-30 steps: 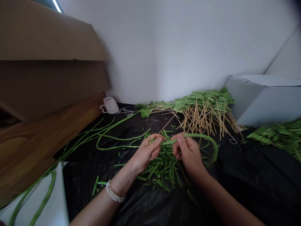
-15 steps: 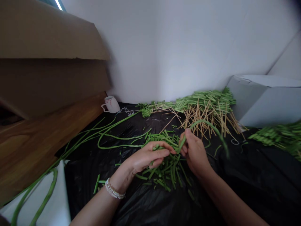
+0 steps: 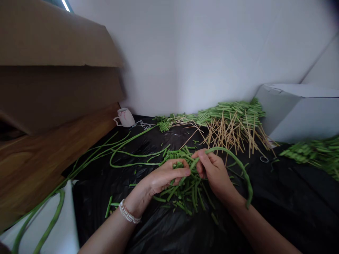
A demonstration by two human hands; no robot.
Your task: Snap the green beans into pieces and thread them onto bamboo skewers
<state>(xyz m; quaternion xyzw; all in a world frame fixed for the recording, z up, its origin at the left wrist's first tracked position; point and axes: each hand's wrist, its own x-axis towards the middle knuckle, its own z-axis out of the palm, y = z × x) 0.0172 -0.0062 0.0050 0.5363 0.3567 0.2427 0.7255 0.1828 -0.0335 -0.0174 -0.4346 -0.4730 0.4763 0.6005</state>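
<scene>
A long green bean arches out of my right hand, which pinches it between thumb and fingers; its free end droops over my right forearm. The bean's near end runs down to my left hand, whose thumb and fingers are closed around it together with some short cut bean pieces. Pearl bracelets circle my left wrist. Beneath both hands spreads a loose pile of short bean pieces on a black plastic sheet.
Bean pieces threaded on wooden skewers lie along the wall, with more bundles at right. Whole long beans stretch left. A mug, cardboard box and white box stand around the sheet.
My right hand has moved slightly left and down toward my left hand. The bean's near end now reaches into my left hand's fingers, and its free end hangs lower.
</scene>
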